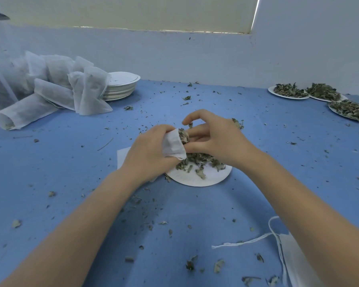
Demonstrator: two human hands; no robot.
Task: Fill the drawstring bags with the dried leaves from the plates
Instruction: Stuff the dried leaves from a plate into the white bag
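Forearms reach in from bottom edge; loose bag (pixel 296 259) with cord lies by right arm.

Head view: bag (pixel 174 145) gripped in left hand (pixel 147 156), mouth turned right, toward right hand (pixel 212 139). Leaves (pixel 183 135) pinched in right fingers (pixel 195 132), touching bag mouth; index finger lifted. Plate (pixel 199 176) with remaining leaves sits directly below.

Blue table (pixel 71 172) strewn with crumbs. Filled bags (pixel 56 88) and stacked plates (pixel 120 85) seen far left, full plates (pixel 289 91) far right. Pale wall (pixel 195 56) behind.

a blue table (pixel 71 162) carries a paper plate (pixel 197 179) of leaves, stacked empty plates (pixel 122 88), three full plates (pixel 288 93), filled bags (pixel 50 90), flat bags (pixel 294 255) and crumbs (pixel 191 264).
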